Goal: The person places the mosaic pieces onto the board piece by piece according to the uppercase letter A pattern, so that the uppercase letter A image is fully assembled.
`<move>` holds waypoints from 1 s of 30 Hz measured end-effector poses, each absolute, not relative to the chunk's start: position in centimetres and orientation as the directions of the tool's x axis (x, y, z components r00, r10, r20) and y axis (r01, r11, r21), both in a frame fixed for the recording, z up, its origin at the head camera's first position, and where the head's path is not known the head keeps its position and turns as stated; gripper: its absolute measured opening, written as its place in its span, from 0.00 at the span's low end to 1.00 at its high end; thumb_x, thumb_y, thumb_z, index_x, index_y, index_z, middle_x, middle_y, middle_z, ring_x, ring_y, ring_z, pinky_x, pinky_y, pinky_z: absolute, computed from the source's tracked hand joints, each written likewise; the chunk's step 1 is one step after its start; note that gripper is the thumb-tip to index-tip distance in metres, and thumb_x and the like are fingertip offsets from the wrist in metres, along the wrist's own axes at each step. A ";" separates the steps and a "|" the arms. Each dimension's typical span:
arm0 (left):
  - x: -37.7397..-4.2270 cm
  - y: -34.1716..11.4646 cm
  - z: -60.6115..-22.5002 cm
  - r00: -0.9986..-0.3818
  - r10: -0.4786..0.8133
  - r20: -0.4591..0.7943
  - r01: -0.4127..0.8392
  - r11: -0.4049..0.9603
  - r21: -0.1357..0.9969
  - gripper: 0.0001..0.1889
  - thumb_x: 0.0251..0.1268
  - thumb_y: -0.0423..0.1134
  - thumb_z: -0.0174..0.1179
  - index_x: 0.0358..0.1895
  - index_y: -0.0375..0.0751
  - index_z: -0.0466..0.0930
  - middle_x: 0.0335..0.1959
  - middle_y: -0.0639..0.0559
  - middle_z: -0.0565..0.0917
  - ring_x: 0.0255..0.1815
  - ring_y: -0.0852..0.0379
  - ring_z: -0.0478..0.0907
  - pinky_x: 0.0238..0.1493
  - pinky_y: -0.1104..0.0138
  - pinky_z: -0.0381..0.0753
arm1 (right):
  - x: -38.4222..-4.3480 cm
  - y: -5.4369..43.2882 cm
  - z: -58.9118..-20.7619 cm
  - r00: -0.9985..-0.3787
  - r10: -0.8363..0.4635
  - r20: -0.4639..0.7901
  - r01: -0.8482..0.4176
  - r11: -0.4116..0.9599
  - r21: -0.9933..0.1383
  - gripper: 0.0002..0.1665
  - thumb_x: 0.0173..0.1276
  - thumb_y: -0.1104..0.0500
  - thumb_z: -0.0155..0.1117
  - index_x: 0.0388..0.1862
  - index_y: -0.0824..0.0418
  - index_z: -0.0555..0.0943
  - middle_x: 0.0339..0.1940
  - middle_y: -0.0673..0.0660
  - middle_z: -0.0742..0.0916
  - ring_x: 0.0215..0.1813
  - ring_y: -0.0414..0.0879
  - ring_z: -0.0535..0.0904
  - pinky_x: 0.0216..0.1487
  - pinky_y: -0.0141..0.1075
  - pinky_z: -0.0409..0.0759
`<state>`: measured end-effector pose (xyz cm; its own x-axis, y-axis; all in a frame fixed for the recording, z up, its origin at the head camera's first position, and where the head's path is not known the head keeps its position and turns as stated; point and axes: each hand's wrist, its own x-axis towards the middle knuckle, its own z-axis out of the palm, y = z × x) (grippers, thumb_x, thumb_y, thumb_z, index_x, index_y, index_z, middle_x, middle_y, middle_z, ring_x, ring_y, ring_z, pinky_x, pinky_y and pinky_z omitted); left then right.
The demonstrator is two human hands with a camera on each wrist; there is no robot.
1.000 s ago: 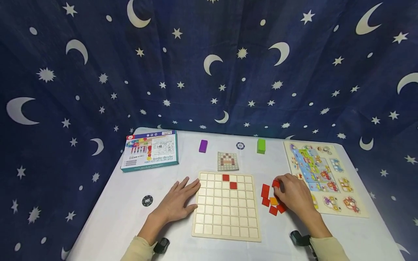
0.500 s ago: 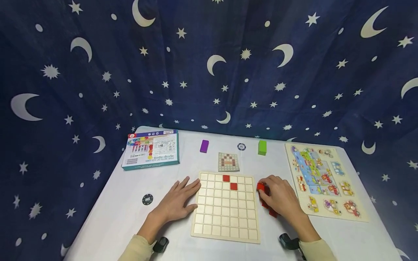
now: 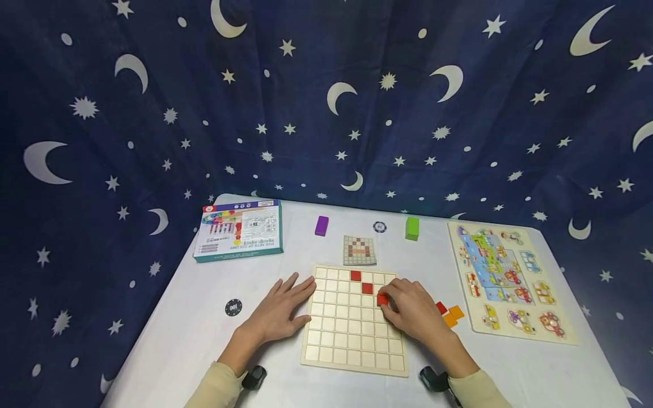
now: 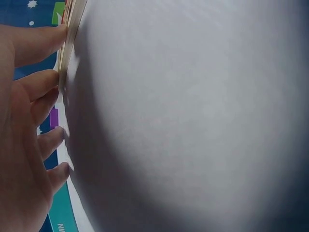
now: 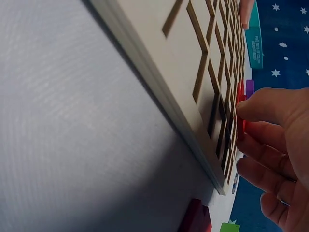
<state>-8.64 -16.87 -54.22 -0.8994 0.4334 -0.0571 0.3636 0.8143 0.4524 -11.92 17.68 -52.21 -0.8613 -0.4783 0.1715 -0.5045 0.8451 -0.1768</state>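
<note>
A pale wooden grid board (image 3: 334,354) lies on the white table, with two red square tiles set in its upper cells, one red tile (image 3: 355,276) in the top row and another red tile (image 3: 367,288) diagonally below. My right hand (image 3: 415,311) pinches a third red tile (image 3: 382,299) between thumb and fingers over the board's right part, in the third row; the right wrist view shows this held tile (image 5: 241,129) at the board surface. Fingers spread, my left hand (image 3: 275,311) rests at the board's left edge, thumb and fingertips touching it.
Red and orange tiles (image 3: 450,321) lie right of my right hand, partly hidden. A small pattern card (image 3: 359,260) sits above the board. Around stand a purple block (image 3: 321,225), a green block (image 3: 412,228), poker chips (image 3: 233,307), a box (image 3: 265,245) and a picture puzzle (image 3: 525,334).
My right hand has moved left from the loose tile pile, carrying a red tile over the board. My left hand has stayed at the board's edge.
</note>
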 end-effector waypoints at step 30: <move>-8.6 -16.7 -53.9 -0.896 0.438 -0.065 0.365 0.814 0.452 0.39 0.73 0.51 0.62 0.84 0.48 0.64 0.87 0.55 0.64 0.90 0.38 0.52 0.87 0.35 0.53 | -11.5 20.2 -52.5 -0.886 -0.431 0.170 -0.460 0.862 -0.212 0.22 0.64 0.54 0.81 0.55 0.56 0.90 0.50 0.52 0.89 0.49 0.47 0.83 0.50 0.47 0.84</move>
<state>-8.64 -16.66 -53.91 -0.8965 0.4383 -0.0648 0.3653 0.8139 0.4517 -11.46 20.20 -52.53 -0.8860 -0.4315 0.1698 -0.4604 0.8619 -0.2124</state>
